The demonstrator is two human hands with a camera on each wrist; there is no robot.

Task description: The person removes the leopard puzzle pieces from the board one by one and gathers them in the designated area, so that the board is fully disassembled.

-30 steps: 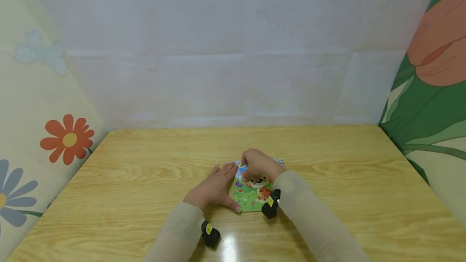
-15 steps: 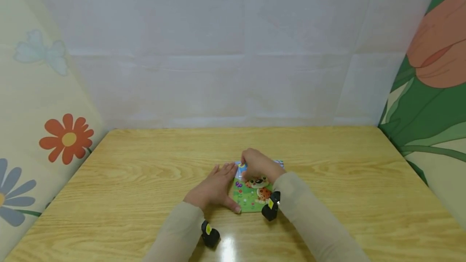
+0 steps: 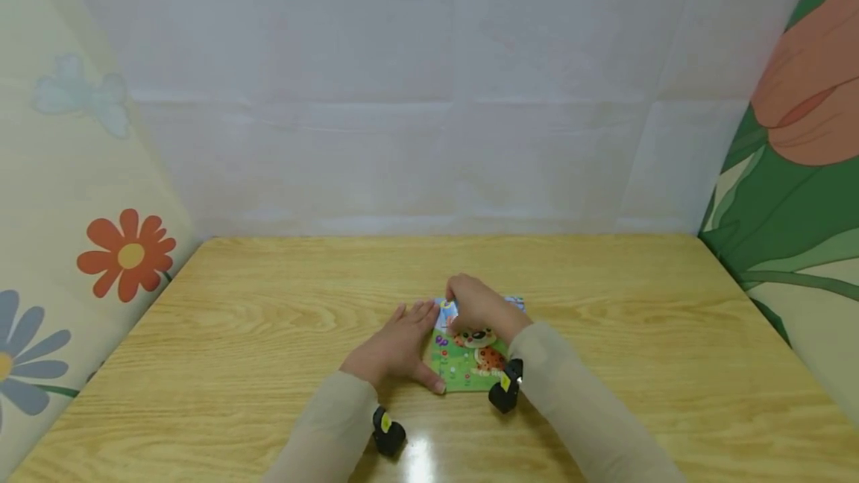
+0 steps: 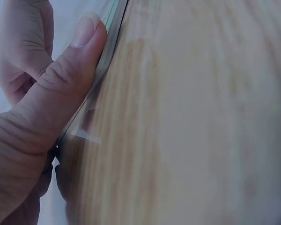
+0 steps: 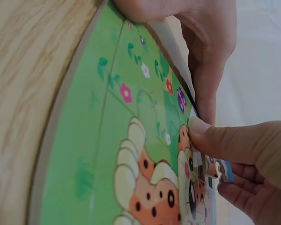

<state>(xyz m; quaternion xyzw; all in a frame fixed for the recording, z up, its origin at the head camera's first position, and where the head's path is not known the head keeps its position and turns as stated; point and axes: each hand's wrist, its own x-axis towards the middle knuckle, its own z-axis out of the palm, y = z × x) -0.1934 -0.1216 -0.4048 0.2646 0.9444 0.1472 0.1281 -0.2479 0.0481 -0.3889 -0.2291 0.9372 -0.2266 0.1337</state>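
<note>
A jigsaw puzzle [image 3: 456,364] with a spotted cartoon leopard on green grass lies on the wooden table. My left hand [image 3: 392,345] spreads along its left side, the fingertips at the upper corner and the thumb at the lower one. In the left wrist view, the left thumb [image 4: 65,75] presses against the puzzle's edge. My right hand [image 3: 479,308] is over the puzzle's upper part and hides some of the picture. In the right wrist view, the right thumb and fingers pinch a puzzle piece [image 5: 223,171] with a rounded notch and a blue edge, at the leopard's head.
The wooden table [image 3: 268,304] reaches back to a white sheet [image 3: 429,133]. Walls with painted flowers [image 3: 130,256] stand at both sides. A small black camera [image 3: 388,431] is on the left wrist and another black camera [image 3: 505,390] on the right.
The right wrist and its sleeve have shifted slightly to the right, while the right fingers stay over the puzzle's upper part. The left hand keeps its place along the puzzle's side.
</note>
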